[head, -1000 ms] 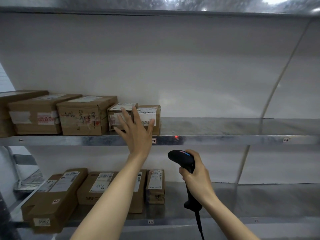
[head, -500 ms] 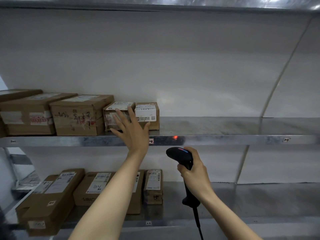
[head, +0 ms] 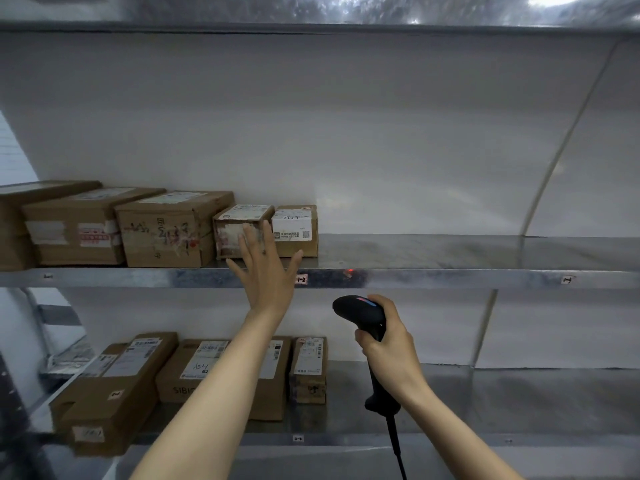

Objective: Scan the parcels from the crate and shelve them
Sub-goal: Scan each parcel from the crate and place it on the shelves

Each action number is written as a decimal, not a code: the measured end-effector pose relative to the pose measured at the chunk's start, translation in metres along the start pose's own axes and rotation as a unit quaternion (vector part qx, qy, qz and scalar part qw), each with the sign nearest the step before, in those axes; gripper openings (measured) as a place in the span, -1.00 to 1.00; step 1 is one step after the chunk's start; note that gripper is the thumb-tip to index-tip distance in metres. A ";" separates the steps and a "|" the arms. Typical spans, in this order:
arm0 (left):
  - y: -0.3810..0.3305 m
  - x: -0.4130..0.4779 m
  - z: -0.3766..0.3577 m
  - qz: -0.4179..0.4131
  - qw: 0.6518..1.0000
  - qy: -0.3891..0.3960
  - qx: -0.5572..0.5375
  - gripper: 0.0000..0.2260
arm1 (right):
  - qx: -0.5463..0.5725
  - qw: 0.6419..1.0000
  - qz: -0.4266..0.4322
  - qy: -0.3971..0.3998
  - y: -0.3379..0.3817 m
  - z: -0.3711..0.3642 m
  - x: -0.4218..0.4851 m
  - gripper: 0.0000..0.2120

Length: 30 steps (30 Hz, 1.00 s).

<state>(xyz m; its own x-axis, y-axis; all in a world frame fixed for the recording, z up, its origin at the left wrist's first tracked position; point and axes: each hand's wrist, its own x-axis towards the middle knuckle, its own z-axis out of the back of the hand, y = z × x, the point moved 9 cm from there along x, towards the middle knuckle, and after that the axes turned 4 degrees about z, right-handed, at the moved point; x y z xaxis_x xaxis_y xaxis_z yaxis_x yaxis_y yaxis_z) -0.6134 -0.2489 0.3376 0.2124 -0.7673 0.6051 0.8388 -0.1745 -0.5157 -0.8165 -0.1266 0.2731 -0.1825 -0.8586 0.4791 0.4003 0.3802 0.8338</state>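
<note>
Parcel [head: 242, 214]: being partly hidden by left hand [head: 266, 278], fingers straight, released.
Scanner [head: 360, 308]: being grasped by right hand [head: 394, 355].
Lower box [head: 169, 379]: "SIBI", "134" being shown.
Shelf [head: 450, 278]: metal; red dot [head: 350, 271] being cast on its edge.

Left arm bare, stretched up and forward. Left hand [head: 266, 275] flat, fingers straight and spread, back toward camera. Right arm bare, held lower, angled in from right. Right hand [head: 391, 351] curled round scanner [head: 362, 311] grip.
</note>
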 end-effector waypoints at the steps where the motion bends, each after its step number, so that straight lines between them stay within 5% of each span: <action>1: 0.002 -0.003 0.001 -0.004 1.000 0.007 -0.004 -0.23 | 0.001 1.000 0.003 0.003 0.002 0.000 -0.002 -0.53; 14: 0.064 -0.066 0.056 -0.009 0.998 0.046 0.050 -0.16 | 0.049 0.995 0.043 0.073 0.044 -0.031 -0.042 -0.53; 30: 0.279 -0.186 0.221 0.177 0.968 0.011 0.176 -0.20 | 0.120 0.963 0.099 0.219 0.135 -0.184 -0.130 -0.53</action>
<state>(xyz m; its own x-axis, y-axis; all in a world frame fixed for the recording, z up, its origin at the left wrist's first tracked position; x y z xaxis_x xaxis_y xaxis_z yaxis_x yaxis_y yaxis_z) -0.3079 -0.0184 0.2149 0.5099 -0.7548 0.4127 0.8352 0.3196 -0.4475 -0.5734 -0.0268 0.2726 0.2937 -0.8040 0.5171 0.1588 0.5745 0.8030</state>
